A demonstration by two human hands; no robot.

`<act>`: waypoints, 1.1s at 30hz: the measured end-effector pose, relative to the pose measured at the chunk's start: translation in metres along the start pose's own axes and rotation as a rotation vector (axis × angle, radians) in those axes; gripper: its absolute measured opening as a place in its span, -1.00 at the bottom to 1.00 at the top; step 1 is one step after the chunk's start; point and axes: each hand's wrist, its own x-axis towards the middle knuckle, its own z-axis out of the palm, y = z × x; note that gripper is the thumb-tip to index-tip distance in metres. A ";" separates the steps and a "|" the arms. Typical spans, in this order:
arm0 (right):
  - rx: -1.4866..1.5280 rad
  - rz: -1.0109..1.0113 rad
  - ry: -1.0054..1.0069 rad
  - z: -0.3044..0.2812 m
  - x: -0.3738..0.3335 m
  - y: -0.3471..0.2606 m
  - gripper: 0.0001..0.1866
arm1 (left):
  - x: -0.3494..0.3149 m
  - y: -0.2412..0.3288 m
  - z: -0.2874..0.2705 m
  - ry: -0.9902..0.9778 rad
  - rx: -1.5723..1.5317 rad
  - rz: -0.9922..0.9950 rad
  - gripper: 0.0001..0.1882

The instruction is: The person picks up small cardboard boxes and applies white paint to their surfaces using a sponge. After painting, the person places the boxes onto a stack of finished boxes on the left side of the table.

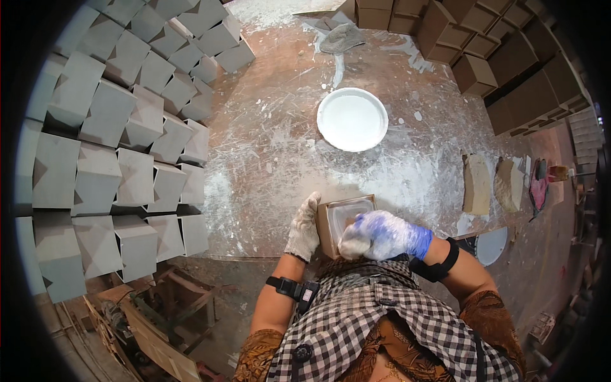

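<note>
A small brown box point(326, 230) stands at the near edge of the worktable, with a pale, whitish coating on its recessed face. My left hand point(303, 229), in a whitish knit glove, lies along the box's left side and grips it there. My right hand point(384, 235) wears a glove that is blue at the cuff and smeared with white. Its fingers are curled down against the pale face, and whatever they hold is hidden under them. Beyond the box sits a round white basin point(321, 132) filled with white material.
Stacks of pale grey boxes point(105, 114) line the left side; brown boxes point(525, 95) are stacked at far right. A grey rag point(342, 39) lies at the back of the scratched, white-stained table point(267, 137). Two tan pads point(476, 184) lie at right. A white-topped tub point(492, 246) stands below the edge.
</note>
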 end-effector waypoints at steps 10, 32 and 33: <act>0.141 0.424 0.700 -0.006 0.025 -0.002 -0.55 | -0.001 0.019 0.016 -0.043 0.067 0.006 -0.60; -0.444 -0.040 -0.011 -0.023 0.016 -0.015 -0.60 | 0.021 0.055 0.029 -0.063 0.017 -0.059 -0.77; -0.521 -0.026 -0.030 -0.024 0.009 -0.017 -0.61 | 0.020 0.055 0.030 -0.099 0.011 -0.049 -0.77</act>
